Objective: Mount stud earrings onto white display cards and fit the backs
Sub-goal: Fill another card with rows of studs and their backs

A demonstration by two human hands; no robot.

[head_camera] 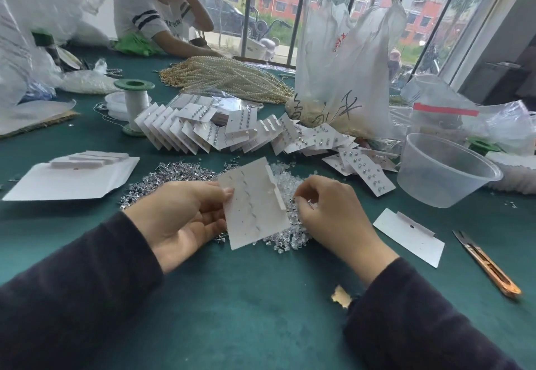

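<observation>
1. The left hand (185, 213) pinches the white rectangular display card (255, 204) by its left edge, thumb on top. It holds the card tilted above the green felt table (261, 306), probably so the rows of stud posts face up for backs.
2. Just right of the card, the right hand (327, 210) curls its fingers into the heap of small clear plastic earring backs (290, 242), apparently pinching a few.
3. Behind the card's left corner lies the pile of silver stud earrings (174, 175); beyond the card, finished white cards (232, 129) fan out.
4. Further right of the card sit a blank white card (409, 236), orange-handled snips (487, 265) and a clear plastic tub (446, 169). None of them blocks either hand.
</observation>
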